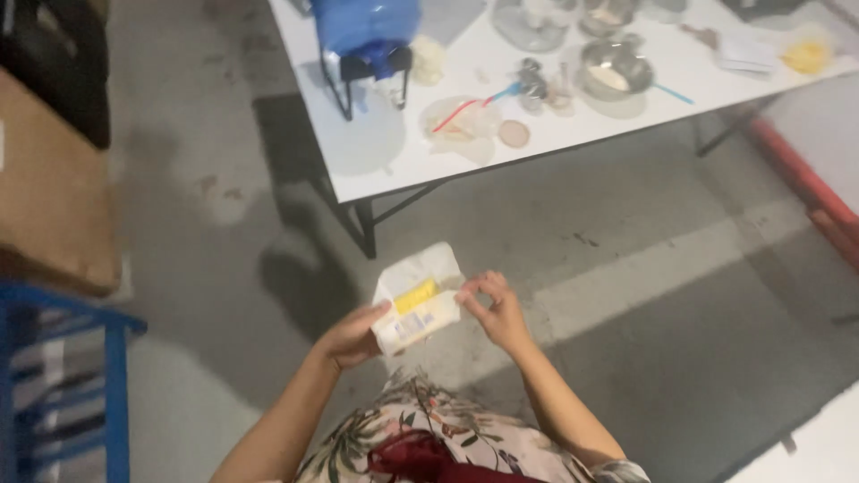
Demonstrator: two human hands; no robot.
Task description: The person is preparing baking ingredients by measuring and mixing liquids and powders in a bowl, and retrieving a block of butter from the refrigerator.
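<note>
- Along the top of the frame, we see a white worktop (376, 152) carrying several containers: a blue water jug (367, 22) on a black stand at upper centre, a metal bowl (614, 70) with something pale inside it to the right, and a clear glass bowl (533, 22) further back whose contents we cannot make out.
- Near the worktop's front edge lies a clear plastic bag (461, 125) with a red straw-like stick inside, and a small round tan lid (514, 133) sits just beside it.
- At the lower centre of the frame, over the grey concrete floor (626, 268), we see a white packet (417, 297); it is a soft, rectangular pack with a yellow label across its middle and small print near its lower end, tilted with its top pointing to the upper right.
- Our left hand (351, 336) cups the packet's lower left corner from beneath, thumb pressed on its face.
- Our right hand (495, 311) pinches the packet's right edge with bent fingertips; both forearms rise from the bottom of the frame, so both hands are closed on the packet.
- At the far left stand a brown cardboard box (49, 188) and a blue frame (116, 394).
</note>
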